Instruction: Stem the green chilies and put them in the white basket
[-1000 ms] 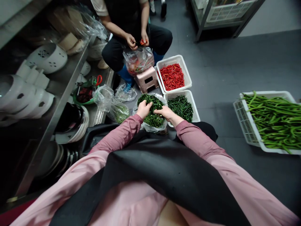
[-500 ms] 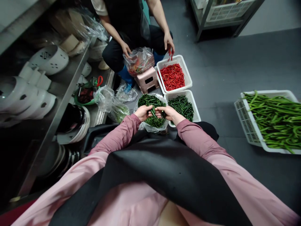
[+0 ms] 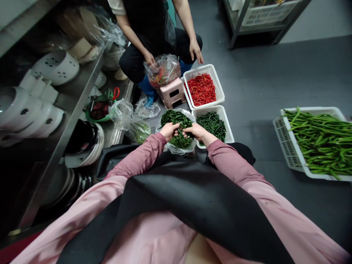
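My left hand (image 3: 168,131) is closed on green chili peppers (image 3: 180,129), over a clear plastic bag (image 3: 176,149) full of more green chilies. Close beside it, my right hand (image 3: 194,131) is also closed, pinching green chilies at the fingertips; how many each hand has cannot be made out. Just right of the bag is a white basket (image 3: 229,134) holding green chilies (image 3: 211,124), partly behind my right wrist. A second white basket (image 3: 219,88) with red chilies (image 3: 202,90) sits directly beyond it.
A co-worker's hand (image 3: 195,50) hovers by the red chilies; the other touches a plastic bag (image 3: 165,69) on a pink stool (image 3: 173,92). Long green peppers (image 3: 321,143) fill a basket (image 3: 295,150) at right. A metal shelf (image 3: 79,106) with white pots lines the left.
My hands have shifted slightly, fingers still working at the green chilies between them. The co-worker's right-side hand has let go of the red chilies it held above the basket.
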The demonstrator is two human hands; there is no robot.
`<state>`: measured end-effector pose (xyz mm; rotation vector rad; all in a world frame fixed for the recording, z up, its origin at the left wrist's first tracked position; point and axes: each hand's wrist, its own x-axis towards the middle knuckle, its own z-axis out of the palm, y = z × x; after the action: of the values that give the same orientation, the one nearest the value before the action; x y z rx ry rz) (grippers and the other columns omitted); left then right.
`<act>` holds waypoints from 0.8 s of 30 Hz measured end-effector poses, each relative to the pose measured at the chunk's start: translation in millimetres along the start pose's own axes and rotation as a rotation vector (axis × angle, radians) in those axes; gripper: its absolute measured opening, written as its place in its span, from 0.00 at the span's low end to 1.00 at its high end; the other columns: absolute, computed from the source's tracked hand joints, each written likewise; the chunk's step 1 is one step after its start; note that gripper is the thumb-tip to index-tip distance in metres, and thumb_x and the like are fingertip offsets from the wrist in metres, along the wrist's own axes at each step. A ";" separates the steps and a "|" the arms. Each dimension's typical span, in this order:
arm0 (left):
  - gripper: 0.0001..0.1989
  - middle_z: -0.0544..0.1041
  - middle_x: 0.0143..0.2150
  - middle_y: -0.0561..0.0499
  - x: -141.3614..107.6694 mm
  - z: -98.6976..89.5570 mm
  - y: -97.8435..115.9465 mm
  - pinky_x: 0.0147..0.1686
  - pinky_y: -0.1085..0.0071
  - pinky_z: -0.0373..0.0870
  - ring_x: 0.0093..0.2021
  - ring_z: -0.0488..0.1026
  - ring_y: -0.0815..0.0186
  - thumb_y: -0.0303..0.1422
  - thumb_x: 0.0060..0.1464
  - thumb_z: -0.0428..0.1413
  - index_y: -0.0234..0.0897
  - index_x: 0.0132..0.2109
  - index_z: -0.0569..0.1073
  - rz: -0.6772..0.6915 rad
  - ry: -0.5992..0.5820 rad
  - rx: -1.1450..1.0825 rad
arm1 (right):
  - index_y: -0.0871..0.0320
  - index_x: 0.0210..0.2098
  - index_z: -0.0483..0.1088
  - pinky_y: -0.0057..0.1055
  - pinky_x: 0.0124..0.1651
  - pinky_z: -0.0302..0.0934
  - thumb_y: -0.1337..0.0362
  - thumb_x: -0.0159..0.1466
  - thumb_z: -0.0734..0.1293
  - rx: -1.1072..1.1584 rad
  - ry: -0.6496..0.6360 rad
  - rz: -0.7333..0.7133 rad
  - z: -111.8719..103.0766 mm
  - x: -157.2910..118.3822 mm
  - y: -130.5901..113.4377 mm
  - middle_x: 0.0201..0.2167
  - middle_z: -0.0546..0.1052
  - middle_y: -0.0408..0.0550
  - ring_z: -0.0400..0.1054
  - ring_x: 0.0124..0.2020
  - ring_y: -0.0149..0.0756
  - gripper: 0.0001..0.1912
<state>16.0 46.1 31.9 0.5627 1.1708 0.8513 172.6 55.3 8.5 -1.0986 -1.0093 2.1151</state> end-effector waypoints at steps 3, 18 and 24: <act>0.08 0.66 0.21 0.54 -0.8 -4.7 0.2 0.13 0.81 0.49 0.15 0.55 0.79 0.29 0.49 0.60 0.29 0.36 0.71 0.017 -0.037 -0.072 | 0.65 0.32 0.70 0.26 0.23 0.60 0.69 0.52 0.70 -0.003 -0.017 0.023 -0.1 -1.1 -0.1 0.20 0.73 0.46 0.66 0.20 0.30 0.09; 0.05 0.57 0.15 0.60 0.3 -13.8 -22.3 0.12 0.80 0.43 0.12 0.52 0.78 0.27 0.47 0.60 0.30 0.29 0.70 -0.069 0.112 0.131 | 0.59 0.21 0.70 0.35 0.44 0.60 0.58 0.46 0.74 -1.020 0.414 -0.023 -14.4 13.5 5.5 0.29 0.74 0.58 0.68 0.45 0.50 0.13; 0.07 0.59 0.14 0.61 -0.3 0.3 -29.8 0.15 0.79 0.46 0.13 0.52 0.78 0.26 0.41 0.62 0.33 0.30 0.72 0.073 0.075 0.369 | 0.59 0.17 0.68 0.31 0.33 0.60 0.61 0.48 0.72 -1.046 0.286 -0.023 -3.8 9.9 3.1 0.18 0.71 0.50 0.70 0.31 0.42 0.11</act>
<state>24.5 28.7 9.3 0.8845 1.3946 0.7255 170.4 62.2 0.2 -1.7496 -2.0215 1.2722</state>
